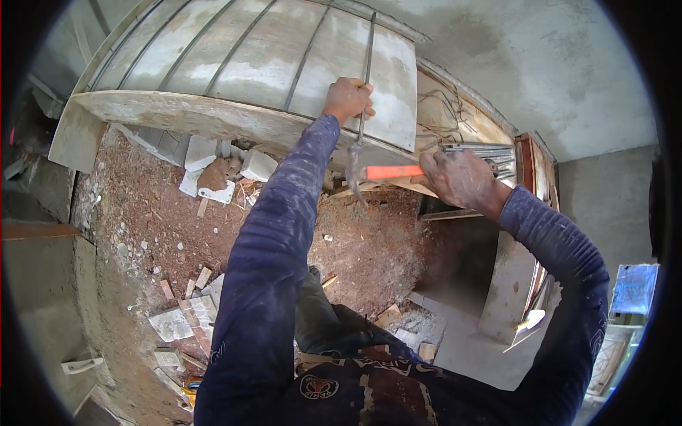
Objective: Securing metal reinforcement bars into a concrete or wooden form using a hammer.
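My left hand [346, 99] is closed around a thin metal rod [369, 53] that lies across the right part of a grey panel [284, 64]. The rod's lower end reaches past the panel's front edge. My right hand [460, 179] grips a claw hammer [394, 172] by its orange handle. The hammer's metal head is right at the rod's lower end; whether the two touch I cannot tell. More dark rods run across the panel to the left, spaced apart and roughly parallel.
Bent wires [444, 106] and a bundle of grey metal pieces [490, 154] lie beyond my right hand. Below the panel is a reddish dirt floor [369, 245] with broken blocks [259, 165] and wood scraps. A float with a handle [82, 366] rests at the lower left.
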Action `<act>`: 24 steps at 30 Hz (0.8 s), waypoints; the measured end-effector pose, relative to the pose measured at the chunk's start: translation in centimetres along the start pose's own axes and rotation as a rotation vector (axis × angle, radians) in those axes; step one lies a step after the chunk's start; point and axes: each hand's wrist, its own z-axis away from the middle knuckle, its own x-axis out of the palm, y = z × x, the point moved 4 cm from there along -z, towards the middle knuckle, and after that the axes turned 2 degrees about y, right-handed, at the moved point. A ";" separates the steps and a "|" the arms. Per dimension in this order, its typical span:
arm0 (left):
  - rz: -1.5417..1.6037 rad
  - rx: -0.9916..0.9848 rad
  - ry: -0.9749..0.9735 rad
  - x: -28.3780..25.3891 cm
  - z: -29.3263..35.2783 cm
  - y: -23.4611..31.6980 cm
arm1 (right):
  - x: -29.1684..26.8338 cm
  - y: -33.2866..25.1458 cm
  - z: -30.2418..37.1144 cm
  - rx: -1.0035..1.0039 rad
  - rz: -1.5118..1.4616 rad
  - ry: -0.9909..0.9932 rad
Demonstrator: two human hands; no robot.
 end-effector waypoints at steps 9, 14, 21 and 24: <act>-0.001 -0.082 -0.024 -1.3 1.4 0.3 | -0.9 -7.2 2.3 -0.522 -0.213 0.099; 0.018 -0.069 -0.045 -1.4 0.8 -0.1 | 1.0 -0.7 0.8 -0.428 -0.300 0.178; 0.022 -0.114 -0.035 -1.6 0.8 0.0 | -1.4 -4.5 2.2 -0.453 -0.169 0.114; 0.049 -0.086 -0.058 -1.1 0.4 -0.1 | -0.1 -1.6 -0.1 -0.258 -0.134 0.029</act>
